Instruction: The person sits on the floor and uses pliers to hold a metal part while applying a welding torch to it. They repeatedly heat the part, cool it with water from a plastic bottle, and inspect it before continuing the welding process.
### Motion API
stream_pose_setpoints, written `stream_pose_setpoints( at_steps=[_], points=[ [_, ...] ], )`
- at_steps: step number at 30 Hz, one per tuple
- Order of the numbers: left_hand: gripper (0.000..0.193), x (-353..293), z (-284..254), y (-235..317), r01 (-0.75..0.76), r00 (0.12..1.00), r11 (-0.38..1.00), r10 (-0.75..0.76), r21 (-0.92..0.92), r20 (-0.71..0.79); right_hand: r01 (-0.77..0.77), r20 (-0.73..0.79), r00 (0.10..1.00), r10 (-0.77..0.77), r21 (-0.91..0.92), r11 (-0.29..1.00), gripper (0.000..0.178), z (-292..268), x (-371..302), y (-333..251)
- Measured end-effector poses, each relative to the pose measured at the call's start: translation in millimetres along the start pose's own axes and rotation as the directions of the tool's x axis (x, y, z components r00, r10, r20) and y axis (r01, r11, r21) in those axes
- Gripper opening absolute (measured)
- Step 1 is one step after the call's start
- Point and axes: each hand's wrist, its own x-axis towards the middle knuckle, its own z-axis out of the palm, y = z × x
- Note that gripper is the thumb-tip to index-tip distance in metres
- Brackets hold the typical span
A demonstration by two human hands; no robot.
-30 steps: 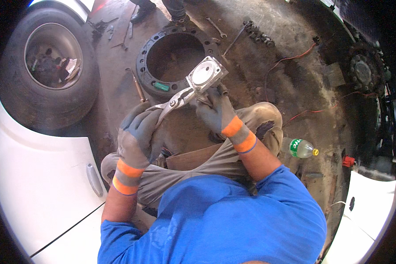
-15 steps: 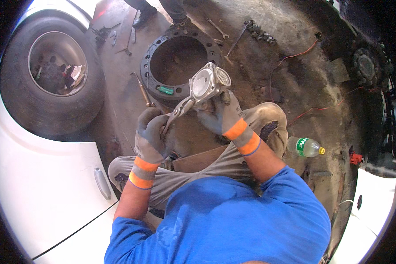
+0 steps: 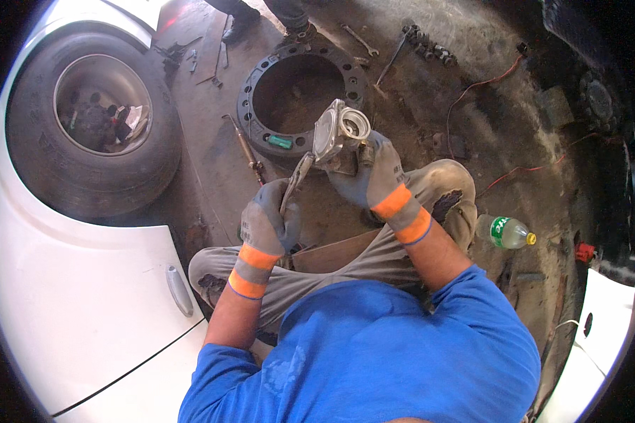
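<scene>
My right hand [image 3: 374,176], in a grey glove with an orange-banded cuff, is closed around a silver metal housing [image 3: 323,138]. A round bored opening with a raised rim faces up on this part, and a flat round face is turned left. In my gloved left hand [image 3: 264,217] is a pair of pliers [image 3: 298,180], held by the handles and slanting up. Their jaws are at the housing's lower left edge; whether they grip it cannot be made out. Both hands are above my crossed legs.
Ahead lies a dark brake drum [image 3: 250,113] with a green piece [image 3: 280,142] on its rim. Left are a thin brass-coloured tool [image 3: 247,149], a tyre [image 3: 85,180] and a white car door [image 3: 106,282]. A bottle [image 3: 509,233] is at right; another person's feet [image 3: 300,34] are beyond the drum.
The housing has turned in my right hand, so its round bore shows more and its flat face less. The pliers are steeper. The whole view has shifted slightly.
</scene>
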Motion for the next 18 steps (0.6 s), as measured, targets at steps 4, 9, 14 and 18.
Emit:
stream_pose_setpoints(
  at_steps=[4,9,14,18],
  points=[
    [0.033,0.3,-0.8,-1.4,-0.013,1.0,1.0,0.013,0.012,0.003,0.098,-0.043,0.993,-0.106,-0.164,0.982,0.05,3.5,0.5,2.9],
    [0.033,-0.3,5.8,-3.3,-0.03,0.998,0.999,0.032,0.036,-0.056,0.27,0.013,0.948,-0.317,-0.56,0.784,0.049,0.7,6.7,-7.1],
    [0.031,3.8,7.0,1.2,-0.04,0.998,0.999,0.042,0.037,-0.056,0.129,-0.188,0.973,-0.136,-0.049,0.99,0.054,12.5,5.9,21.8],
    [0.03,2.5,12.3,2.3,0.008,0.997,0.997,-0.002,0.078,-0.081,0.102,-0.143,0.981,-0.132,-0.2,0.974,0.058,8.9,11.0,32.0]
  ],
)
